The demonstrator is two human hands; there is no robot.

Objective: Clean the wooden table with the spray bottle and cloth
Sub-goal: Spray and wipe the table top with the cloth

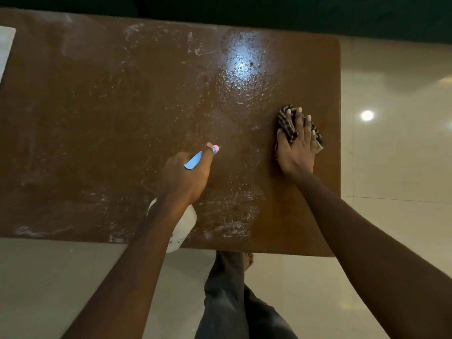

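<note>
So, biggest thing first: the wooden table point(73, 118) is a hard flat slab; its top is beaded with spray and whitish smears from the middle out toward the far edge, so it probably feels slick under anything pushed across it; the strip along the right edge looks drier.

The spray bottle point(186, 226) hangs over the near edge, roughly mid-table; white plastic body, light-looking and a bit squeezy at a guess, so the neck under the blue trigger head point(193, 160) is the sensible place to hold it, and that's where it's held.

The cloth point(285, 118) is a small checked rag bunched up near the right edge; soft, floppy, no shape of its own, likely to drag once damp, so it wants a flat palm on top rather than a fingertip pinch.

Poses: the person's left hand point(186, 174) is wrapped round the bottle's neck, knuckles up, one fingertip out by the pink nozzle point(216, 149), which points toward the middle of the table; whether the trigger is being squeezed can't be told.

The right hand point(297, 148) lies palm-down on the cloth, fingers straight and slightly spread, pressing it onto the wood; the arm reaches in from the near right corner.
</note>
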